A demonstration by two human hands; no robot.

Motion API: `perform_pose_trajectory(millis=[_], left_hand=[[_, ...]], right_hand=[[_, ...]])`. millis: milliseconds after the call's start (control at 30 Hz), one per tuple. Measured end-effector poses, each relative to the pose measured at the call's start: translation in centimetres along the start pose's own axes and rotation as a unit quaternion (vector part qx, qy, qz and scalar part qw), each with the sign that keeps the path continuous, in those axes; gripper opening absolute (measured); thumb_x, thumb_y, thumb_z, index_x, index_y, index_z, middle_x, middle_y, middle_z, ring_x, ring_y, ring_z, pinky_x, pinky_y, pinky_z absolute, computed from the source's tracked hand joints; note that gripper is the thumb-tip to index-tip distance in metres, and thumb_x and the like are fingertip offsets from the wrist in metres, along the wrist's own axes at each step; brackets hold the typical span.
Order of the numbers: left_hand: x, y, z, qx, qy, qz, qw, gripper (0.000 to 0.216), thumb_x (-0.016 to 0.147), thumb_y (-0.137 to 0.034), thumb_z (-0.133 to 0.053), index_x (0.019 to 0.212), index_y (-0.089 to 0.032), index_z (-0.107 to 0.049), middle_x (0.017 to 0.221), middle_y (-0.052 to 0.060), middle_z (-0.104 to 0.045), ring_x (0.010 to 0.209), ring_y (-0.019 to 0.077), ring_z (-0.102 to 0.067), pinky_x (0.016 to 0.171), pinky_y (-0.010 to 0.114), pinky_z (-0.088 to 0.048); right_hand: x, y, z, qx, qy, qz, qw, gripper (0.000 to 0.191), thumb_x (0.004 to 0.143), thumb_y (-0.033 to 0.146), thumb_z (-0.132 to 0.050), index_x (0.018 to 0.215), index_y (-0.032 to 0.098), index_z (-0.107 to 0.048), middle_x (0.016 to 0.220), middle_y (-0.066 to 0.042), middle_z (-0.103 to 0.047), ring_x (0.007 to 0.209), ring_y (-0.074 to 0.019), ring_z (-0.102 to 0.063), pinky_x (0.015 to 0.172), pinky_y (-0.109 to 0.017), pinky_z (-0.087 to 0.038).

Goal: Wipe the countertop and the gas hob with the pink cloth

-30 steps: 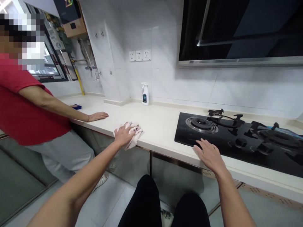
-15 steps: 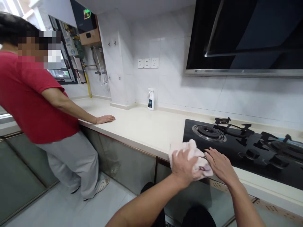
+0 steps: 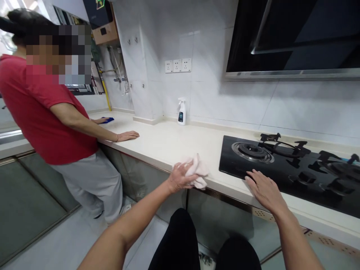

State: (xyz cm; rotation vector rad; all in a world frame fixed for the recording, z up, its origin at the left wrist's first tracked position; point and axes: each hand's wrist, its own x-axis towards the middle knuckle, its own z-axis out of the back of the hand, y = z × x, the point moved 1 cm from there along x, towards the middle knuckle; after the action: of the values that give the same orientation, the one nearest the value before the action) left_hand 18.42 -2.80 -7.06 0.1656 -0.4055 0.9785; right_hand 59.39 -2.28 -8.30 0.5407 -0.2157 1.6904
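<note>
My left hand (image 3: 181,177) grips a crumpled pale pink cloth (image 3: 199,170) on the front edge of the cream countertop (image 3: 168,146). Part of the cloth hangs over that edge. To the right, my right hand (image 3: 263,189) rests flat with fingers stretched out, holding nothing, its fingertips on the front rim of the black gas stove (image 3: 239,165). The stove's left side lies a little right of the cloth.
A person in a red shirt (image 3: 70,123) leans on the counter at the left, one hand on a blue cloth (image 3: 108,120). A white spray bottle (image 3: 182,112) stands by the wall. The range hood (image 3: 292,37) overhangs the stove. Cabinets (image 3: 219,210) are below.
My left hand has slid the cloth leftward along the counter edge, away from my right hand. My right hand stays at the stove's front. The other person's blue cloth has come into view.
</note>
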Motion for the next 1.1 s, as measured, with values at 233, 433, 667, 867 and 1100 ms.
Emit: perform_pose_trajectory(millis=[233, 433, 667, 867, 1100], left_hand=[[-3.5, 9.9, 6.2, 0.111, 0.040, 0.114, 0.986, 0.057, 0.078, -0.058, -0.075, 0.130, -0.036, -0.070, 0.159, 0.008, -0.051, 0.151, 0.0354, -0.038, 0.124, 0.049, -0.028], [-5.4, 14.0, 8.3, 0.176, 0.010, 0.163, 0.971, 0.066, 0.074, -0.050, -0.073, 0.136, -0.029, -0.064, 0.154, 0.013, -0.055, 0.146, 0.0374, -0.045, 0.121, 0.049, -0.033], [-5.0, 10.7, 6.9, 0.254, -0.002, 0.178, 0.951, 0.072, 0.078, -0.057, -0.075, 0.142, -0.029, -0.059, 0.155, 0.017, -0.052, 0.144, 0.0407, -0.043, 0.114, 0.053, -0.037], [-1.5, 1.2, 2.1, 0.181, -0.062, 0.134, 0.972, 0.068, 0.075, -0.061, -0.079, 0.135, -0.032, -0.067, 0.155, 0.017, -0.050, 0.142, 0.0458, -0.044, 0.117, 0.061, -0.029], [3.8, -13.0, -3.4, 0.039, -0.111, -0.005, 0.993, 0.066, 0.076, -0.055, -0.081, 0.138, -0.037, -0.065, 0.155, 0.016, -0.051, 0.142, 0.0451, -0.044, 0.114, 0.064, -0.030]], right_hand=[[0.1, 1.1, 0.4, 0.012, 0.015, -0.019, 1.000, 0.067, 0.103, 0.060, -0.025, 0.143, 0.022, -0.062, 0.160, -0.011, -0.051, 0.152, -0.0292, -0.039, 0.124, -0.052, -0.029], [0.1, 2.0, 1.1, 0.015, 0.015, -0.021, 1.000, 0.064, 0.104, 0.058, -0.027, 0.145, 0.022, -0.061, 0.160, -0.010, -0.050, 0.153, -0.0286, -0.038, 0.125, -0.052, -0.027], [0.2, 3.1, 2.1, 0.023, 0.031, -0.047, 0.998, 0.062, 0.104, 0.055, -0.029, 0.143, 0.020, -0.062, 0.161, -0.011, -0.049, 0.154, -0.0294, -0.036, 0.126, -0.053, -0.025], [0.1, 3.8, 3.1, 0.018, 0.035, -0.057, 0.998, 0.060, 0.105, 0.053, -0.029, 0.145, 0.020, -0.060, 0.162, -0.011, -0.048, 0.154, -0.0277, -0.035, 0.126, -0.052, -0.024], [-0.2, 4.0, 3.2, 0.026, 0.019, -0.053, 0.998, 0.059, 0.107, 0.051, -0.028, 0.144, 0.018, -0.061, 0.161, -0.013, -0.049, 0.154, -0.0282, -0.037, 0.126, -0.053, -0.025]])
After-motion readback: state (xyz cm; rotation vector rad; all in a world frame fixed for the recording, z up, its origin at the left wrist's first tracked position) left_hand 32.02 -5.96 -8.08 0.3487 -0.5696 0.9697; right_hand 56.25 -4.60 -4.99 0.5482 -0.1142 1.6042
